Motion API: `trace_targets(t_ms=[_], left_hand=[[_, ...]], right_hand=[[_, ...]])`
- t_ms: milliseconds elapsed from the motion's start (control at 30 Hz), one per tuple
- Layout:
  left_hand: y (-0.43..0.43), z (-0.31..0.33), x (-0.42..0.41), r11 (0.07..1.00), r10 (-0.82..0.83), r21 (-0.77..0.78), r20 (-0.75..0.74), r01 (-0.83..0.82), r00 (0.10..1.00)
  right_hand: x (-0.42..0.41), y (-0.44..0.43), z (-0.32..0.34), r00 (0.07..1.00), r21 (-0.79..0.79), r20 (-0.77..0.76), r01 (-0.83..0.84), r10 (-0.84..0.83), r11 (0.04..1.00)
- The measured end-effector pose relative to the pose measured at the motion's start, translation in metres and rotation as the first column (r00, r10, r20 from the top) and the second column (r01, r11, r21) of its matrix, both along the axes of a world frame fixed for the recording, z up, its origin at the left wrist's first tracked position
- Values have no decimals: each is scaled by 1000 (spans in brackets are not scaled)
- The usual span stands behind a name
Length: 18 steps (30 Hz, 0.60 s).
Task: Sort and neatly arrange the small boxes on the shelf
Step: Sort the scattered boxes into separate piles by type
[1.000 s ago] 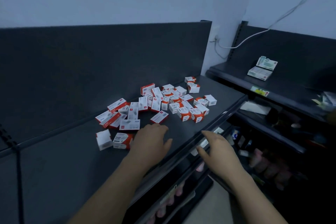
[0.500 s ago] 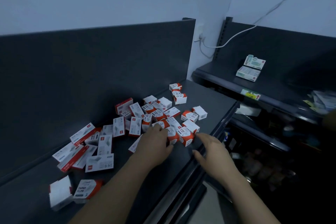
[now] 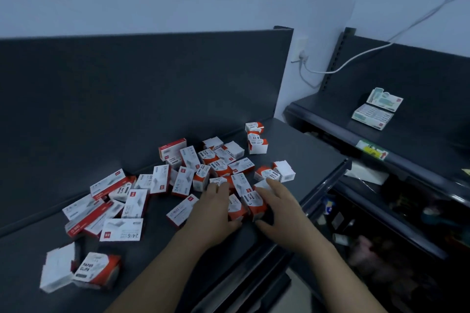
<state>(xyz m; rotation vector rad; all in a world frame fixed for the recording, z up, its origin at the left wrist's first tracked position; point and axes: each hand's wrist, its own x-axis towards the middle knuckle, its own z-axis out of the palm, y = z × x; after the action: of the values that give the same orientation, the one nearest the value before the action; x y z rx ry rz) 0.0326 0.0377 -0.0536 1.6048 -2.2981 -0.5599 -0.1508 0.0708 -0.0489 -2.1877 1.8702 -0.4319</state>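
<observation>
Several small red-and-white boxes lie scattered on the dark shelf point(image 3: 305, 150). Flat staple boxes point(image 3: 122, 229) spread to the left; cube-shaped paper clip boxes point(image 3: 254, 202) cluster in the middle. My left hand point(image 3: 212, 211) rests palm down on the cluster's left side, fingertips on a box. On the right side lies my right hand point(image 3: 281, 207), fingers spread and thumb near the front. Two paper clip boxes sit between the hands. A paper clip box point(image 3: 98, 270) and a white box point(image 3: 58, 267) lie apart at the near left.
The shelf's back panel point(image 3: 142, 89) rises behind the pile. To the right, a second shelf point(image 3: 419, 134) carries a pale green packet point(image 3: 376, 112). A white cable point(image 3: 356, 58) runs along the wall. Lower shelves with dim goods point(image 3: 381, 236) lie right of the front edge.
Both hands have moved forward from the shelf's front edge into the pile and now bracket a few middle boxes. The view has shifted, so the pile appears closer.
</observation>
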Motion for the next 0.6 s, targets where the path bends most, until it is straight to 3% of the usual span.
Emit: trace_targets(t_ms=[167,367,500,600], left_hand=[[17,0,6,999,30,-37,-102,-33,994],[45,6,26,980,141,-104,-219,-167,965],[63,9,45,953,245,-122,-224,-276,943],[77,12,62,933,306,-126,-218,-338,927]], right_hand=[[-2,-21,-4,986,85,-126,-95,105,992],[10,-17,2,987,-15,12,-160,160,987],[34,-1,10,962,-62,183,-196,204,979],[55,8,14,942,-75,215,-249,259,966]])
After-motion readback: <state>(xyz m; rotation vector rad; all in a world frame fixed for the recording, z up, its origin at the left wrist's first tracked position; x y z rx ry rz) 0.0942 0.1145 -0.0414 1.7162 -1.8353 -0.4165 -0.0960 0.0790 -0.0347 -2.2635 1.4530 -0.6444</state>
